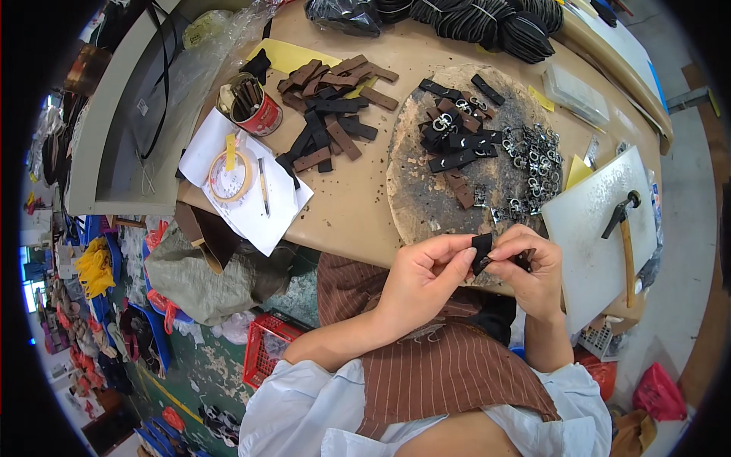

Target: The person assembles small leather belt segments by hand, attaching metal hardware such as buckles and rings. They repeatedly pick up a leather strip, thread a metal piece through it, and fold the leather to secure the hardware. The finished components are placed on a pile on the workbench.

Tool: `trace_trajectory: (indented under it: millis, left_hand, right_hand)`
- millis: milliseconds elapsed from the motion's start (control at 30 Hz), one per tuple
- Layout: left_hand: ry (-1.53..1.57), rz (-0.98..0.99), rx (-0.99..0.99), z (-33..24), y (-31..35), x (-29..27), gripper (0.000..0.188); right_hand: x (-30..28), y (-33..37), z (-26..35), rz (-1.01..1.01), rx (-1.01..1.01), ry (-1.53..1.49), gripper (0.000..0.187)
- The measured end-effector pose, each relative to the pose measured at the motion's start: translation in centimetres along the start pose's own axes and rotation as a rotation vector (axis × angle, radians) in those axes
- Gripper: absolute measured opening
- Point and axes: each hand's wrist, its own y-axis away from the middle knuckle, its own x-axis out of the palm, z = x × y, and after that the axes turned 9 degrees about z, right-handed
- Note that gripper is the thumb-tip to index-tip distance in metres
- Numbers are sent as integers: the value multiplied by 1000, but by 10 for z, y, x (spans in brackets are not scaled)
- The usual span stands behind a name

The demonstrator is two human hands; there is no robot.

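— Leather strap (pixel 480 252), small and black: where is it?

— Just below centre-right of the frame, pinched between both hands above the near edge of the table (pixel 350 206).

— How do the hands stand?

— The left hand (pixel 423 276) closes thumb and fingertips on the strap's left side; the right hand (pixel 530 268) closes on its right side.

— What lies behind them?

— A round, stained work board (pixel 426 194) with black straps and metal buckles (pixel 533 156). At centre right, a hammer (pixel 623 240) rests on a white slab (pixel 586 251). At upper left, a red tin (pixel 255 105) stands beside brown and black strips (pixel 331 107), with a tape roll (pixel 231 177) on white paper (pixel 251 213).
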Motion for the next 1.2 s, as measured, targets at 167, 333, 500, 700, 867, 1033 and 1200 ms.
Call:
trace_trajectory:
  millis: [167, 333, 500, 700, 867, 1033, 1200]
  left_hand:
    - [-32, 44, -18, 1, 3, -3, 23]
    - [-45, 63, 84, 0, 4, 0, 25]
    - [-373, 120, 159, -11, 4, -3, 25]
    - [-585, 212, 271, -3, -1, -15, 25]
    - [202, -28, -32, 3, -7, -3, 27]
    - [598, -114, -8, -4, -10, 5, 30]
    - [176, 3, 50, -5, -8, -8, 27]
  right_hand:
    - [1, 1, 2, 13, 3, 11, 13]
    - [6, 4, 0, -14, 26, -173, 16]
    - [13, 6, 6, -78, 80, -277, 32]
    - [8, 0, 5, -6, 220, -345, 37]
    - [16, -5, 2, -96, 174, -259, 32]
    - [25, -5, -5, -168, 163, -450, 20]
    - [11, -3, -3, -90, 291, -577, 16]
